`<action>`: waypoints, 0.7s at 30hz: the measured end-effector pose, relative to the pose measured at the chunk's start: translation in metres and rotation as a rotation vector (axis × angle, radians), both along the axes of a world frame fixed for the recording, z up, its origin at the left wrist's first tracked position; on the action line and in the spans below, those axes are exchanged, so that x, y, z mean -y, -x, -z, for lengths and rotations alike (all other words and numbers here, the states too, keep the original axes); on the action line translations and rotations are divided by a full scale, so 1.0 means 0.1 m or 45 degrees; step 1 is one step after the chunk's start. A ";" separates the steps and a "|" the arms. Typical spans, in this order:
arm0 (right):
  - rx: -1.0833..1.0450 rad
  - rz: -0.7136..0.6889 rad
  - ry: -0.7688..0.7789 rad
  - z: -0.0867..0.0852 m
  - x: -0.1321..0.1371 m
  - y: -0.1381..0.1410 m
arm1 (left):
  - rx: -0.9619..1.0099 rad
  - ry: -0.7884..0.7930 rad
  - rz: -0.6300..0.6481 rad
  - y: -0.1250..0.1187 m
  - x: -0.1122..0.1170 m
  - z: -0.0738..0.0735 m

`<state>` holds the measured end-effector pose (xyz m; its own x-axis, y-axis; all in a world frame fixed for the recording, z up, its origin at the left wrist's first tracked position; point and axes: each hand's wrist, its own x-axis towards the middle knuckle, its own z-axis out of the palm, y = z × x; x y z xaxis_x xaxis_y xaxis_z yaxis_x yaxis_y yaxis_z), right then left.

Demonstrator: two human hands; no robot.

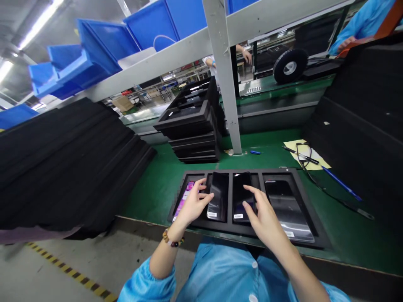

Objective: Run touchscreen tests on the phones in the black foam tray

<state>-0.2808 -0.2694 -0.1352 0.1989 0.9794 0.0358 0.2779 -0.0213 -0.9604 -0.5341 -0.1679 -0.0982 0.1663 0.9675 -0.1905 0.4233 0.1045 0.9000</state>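
A black foam tray (pixel 310 218) lies on the green bench and holds several phones in slots. My left hand (pixel 192 204) rests on the leftmost phone (pixel 184 197), whose screen is lit pink; its fingers are spread and the thumb touches the edge of the second, dark phone (pixel 218 195). My right hand (pixel 262 216) lies with fingers stretched over the third, dark phone (pixel 241 191). A larger dark phone (pixel 286 209) fills the right slot, untouched. Neither hand grips anything.
A stack of black trays (pixel 192 126) stands behind the tray beside a grey upright post (pixel 225 79). Black foam piles flank both sides (pixel 63 159). A yellow paper (pixel 310 155) with pens and a cable lies at right. Blue bins (pixel 94 54) sit overhead. Other people work beyond.
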 end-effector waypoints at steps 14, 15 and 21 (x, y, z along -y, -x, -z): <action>0.219 -0.058 0.237 -0.41 0.60 -0.13 | 0.246 0.201 0.076 0.10 0.12 -0.09; 0.195 -0.074 0.267 -0.41 0.62 -0.14 | 0.255 0.211 0.080 0.11 0.17 -0.10; -0.183 -0.034 0.438 -0.49 0.52 -0.26 | 0.455 0.418 0.005 0.11 0.33 -0.16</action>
<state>-0.2543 -0.3210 -0.0866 0.1523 0.9342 -0.3225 0.1458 -0.3440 -0.9276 -0.5447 -0.2010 -0.0823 0.2805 0.8651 -0.4158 0.0947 0.4062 0.9089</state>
